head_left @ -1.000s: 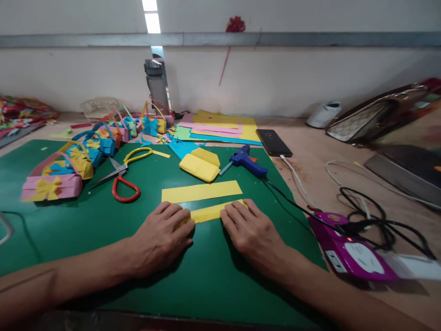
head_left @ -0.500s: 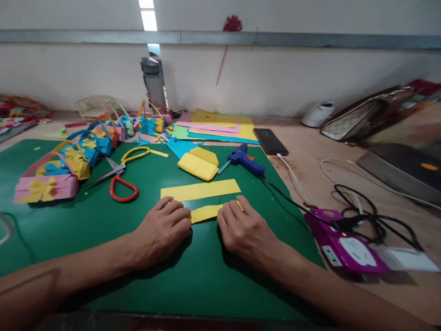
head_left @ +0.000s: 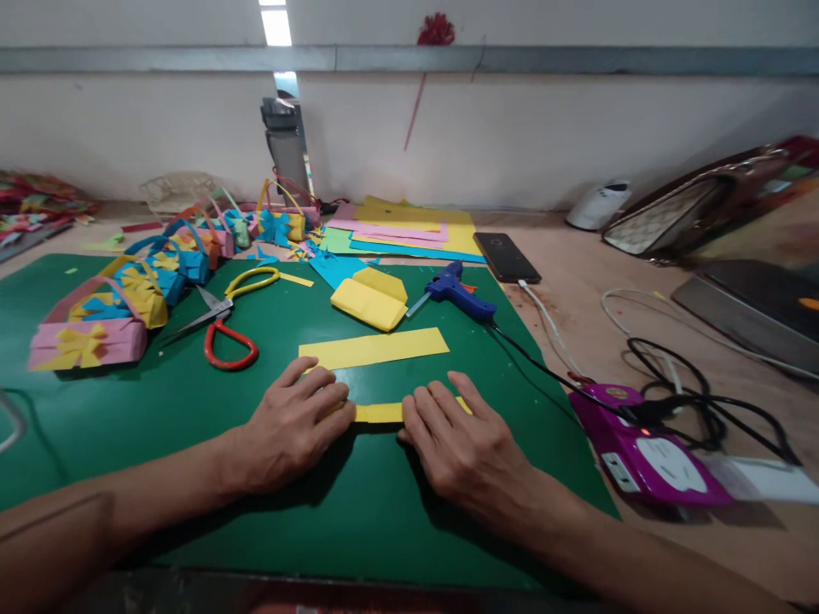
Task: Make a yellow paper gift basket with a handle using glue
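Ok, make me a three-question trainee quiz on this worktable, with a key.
1. True or false: the steel scissors with one yellow and one red handle lie open on the smooth green mat.
2. What do the bare left hand and bare right hand hold? A: blue glue gun; B: narrow yellow paper strip; C: grey bottle.
3. Fill in: a thin ____ cable runs from the flat black phone.
Key: 1 true; 2 B; 3 white.

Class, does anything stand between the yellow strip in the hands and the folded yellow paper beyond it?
Yes: a flat yellow strip lies on the green mat between the held strip and the folded yellow paper. Nothing else visible does.
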Tool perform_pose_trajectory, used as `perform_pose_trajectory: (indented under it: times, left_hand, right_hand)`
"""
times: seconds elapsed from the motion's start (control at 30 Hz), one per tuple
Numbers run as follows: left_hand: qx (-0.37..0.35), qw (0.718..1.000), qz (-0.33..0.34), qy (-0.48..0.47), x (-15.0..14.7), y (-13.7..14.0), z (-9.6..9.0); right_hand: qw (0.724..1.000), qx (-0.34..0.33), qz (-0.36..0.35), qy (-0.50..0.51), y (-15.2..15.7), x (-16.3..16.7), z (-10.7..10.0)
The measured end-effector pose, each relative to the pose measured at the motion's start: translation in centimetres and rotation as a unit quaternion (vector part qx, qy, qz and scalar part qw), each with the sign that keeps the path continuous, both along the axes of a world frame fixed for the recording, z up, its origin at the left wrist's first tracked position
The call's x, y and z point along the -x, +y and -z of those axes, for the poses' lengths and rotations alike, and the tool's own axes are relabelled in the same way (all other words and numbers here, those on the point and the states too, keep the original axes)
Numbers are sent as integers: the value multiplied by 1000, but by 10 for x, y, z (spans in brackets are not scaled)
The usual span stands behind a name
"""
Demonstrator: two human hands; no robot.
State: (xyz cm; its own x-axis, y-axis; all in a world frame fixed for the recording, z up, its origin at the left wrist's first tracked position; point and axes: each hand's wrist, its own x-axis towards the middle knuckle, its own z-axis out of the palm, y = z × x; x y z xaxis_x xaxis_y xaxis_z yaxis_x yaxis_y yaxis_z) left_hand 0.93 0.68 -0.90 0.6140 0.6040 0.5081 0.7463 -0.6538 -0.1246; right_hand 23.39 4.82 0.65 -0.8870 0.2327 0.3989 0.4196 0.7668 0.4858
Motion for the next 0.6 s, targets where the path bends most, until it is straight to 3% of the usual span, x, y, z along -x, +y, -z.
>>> perform_pose_trajectory:
  times: [0.6]
  left_hand:
    - [-9,999,31,7,-5,-7,-5]
  right_hand:
    - [997,67,-33,14,-5,8,1]
